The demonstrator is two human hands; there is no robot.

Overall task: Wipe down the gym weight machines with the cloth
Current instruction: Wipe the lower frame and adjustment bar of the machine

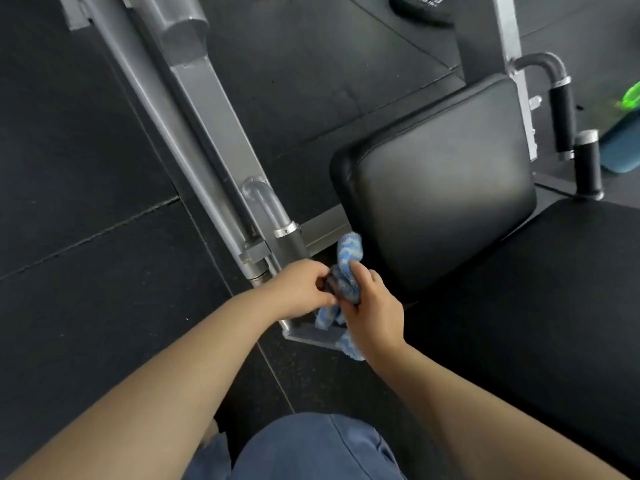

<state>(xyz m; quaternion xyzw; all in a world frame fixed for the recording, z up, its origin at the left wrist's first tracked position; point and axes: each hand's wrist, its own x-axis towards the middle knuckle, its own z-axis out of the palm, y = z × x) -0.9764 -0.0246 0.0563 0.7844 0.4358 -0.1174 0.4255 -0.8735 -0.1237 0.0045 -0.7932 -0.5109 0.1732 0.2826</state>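
A blue and white patterned cloth [349, 252] is bunched around the lower end of a grey machine handle [277, 216], beside the black seat pad [440, 181]. My right hand [372, 311] grips the cloth from the right, fingers curled over it. My left hand [299, 289] meets it from the left, its fingertips pinching the cloth's dark folded part. The cloth's loose end hangs below my hands over a grey metal base plate [308, 334]. The handle's black grip is mostly hidden under the cloth and hands.
A grey steel frame arm [194, 109] runs diagonally from the top left. Black handles [562, 116] stand right of the seat pad, with a teal and green bottle [623, 140] beyond. A weight plate [420, 6] lies at the top. Black rubber floor surrounds the machine.
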